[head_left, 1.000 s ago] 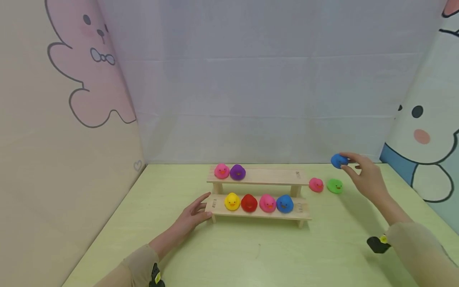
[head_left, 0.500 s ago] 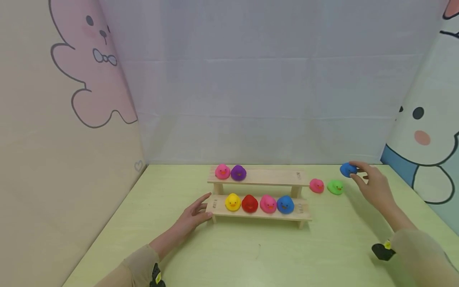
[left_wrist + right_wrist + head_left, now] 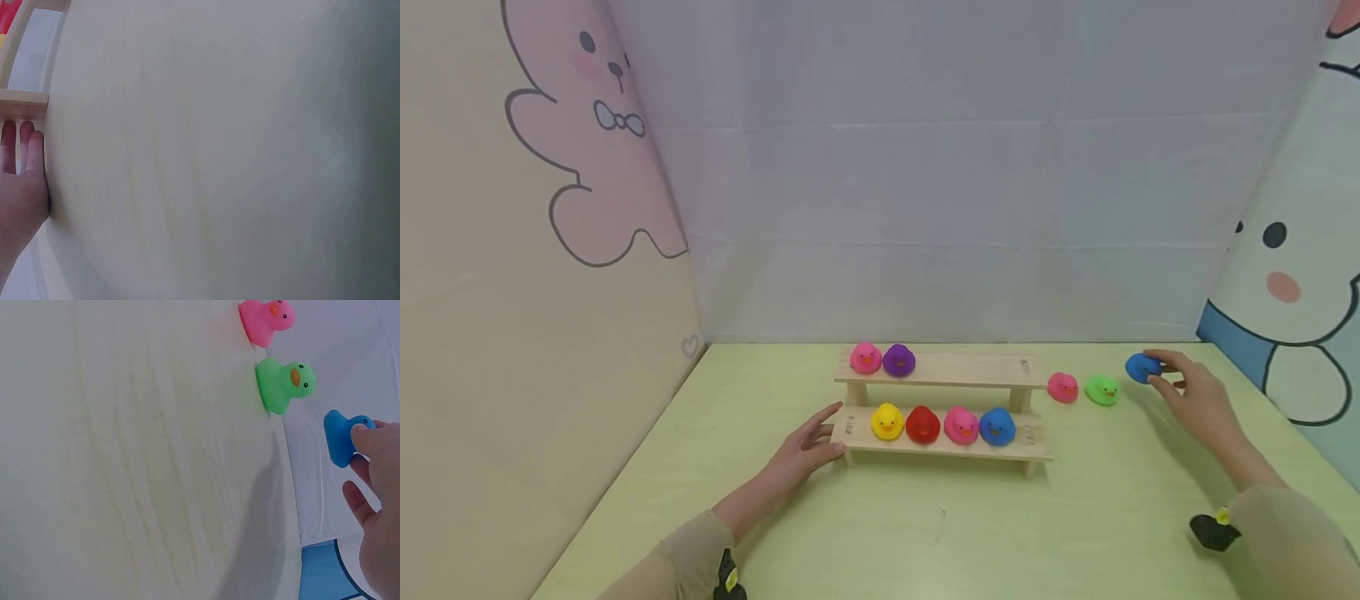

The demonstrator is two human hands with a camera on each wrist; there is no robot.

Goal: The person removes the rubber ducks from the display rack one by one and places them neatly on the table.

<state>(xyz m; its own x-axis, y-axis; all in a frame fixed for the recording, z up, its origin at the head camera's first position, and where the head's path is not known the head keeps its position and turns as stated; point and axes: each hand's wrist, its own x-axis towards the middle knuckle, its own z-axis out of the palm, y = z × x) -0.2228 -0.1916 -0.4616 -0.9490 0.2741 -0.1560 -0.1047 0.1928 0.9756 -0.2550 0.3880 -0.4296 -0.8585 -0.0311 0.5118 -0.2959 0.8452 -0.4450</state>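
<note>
In the head view my right hand (image 3: pixel 1201 408) pinches a blue rubber duck (image 3: pixel 1142 368) between thumb and fingers at the right of the table. The right wrist view shows this blue duck (image 3: pixel 340 439) held above the table surface. To its left sit a green duck (image 3: pixel 1102 390) and a pink duck (image 3: pixel 1063 387). My left hand (image 3: pixel 797 457) rests at the left end of a two-step wooden rack (image 3: pixel 977 370); in the left wrist view its extended fingers (image 3: pixel 34 153) reach the rack's end.
On the lower step stand a yellow duck (image 3: pixel 887 422), a red duck (image 3: pixel 922 426), a pink duck (image 3: pixel 962 426) and a blue duck (image 3: pixel 997 427). A pink duck (image 3: pixel 866 358) and a purple duck (image 3: pixel 898 361) occupy the upper step's left side. A white curtain (image 3: pixel 955 208) hangs behind the table.
My right hand has moved right and lower with the blue duck, away from the rack and past the green duck. The left hand and the rack stay in place.
</note>
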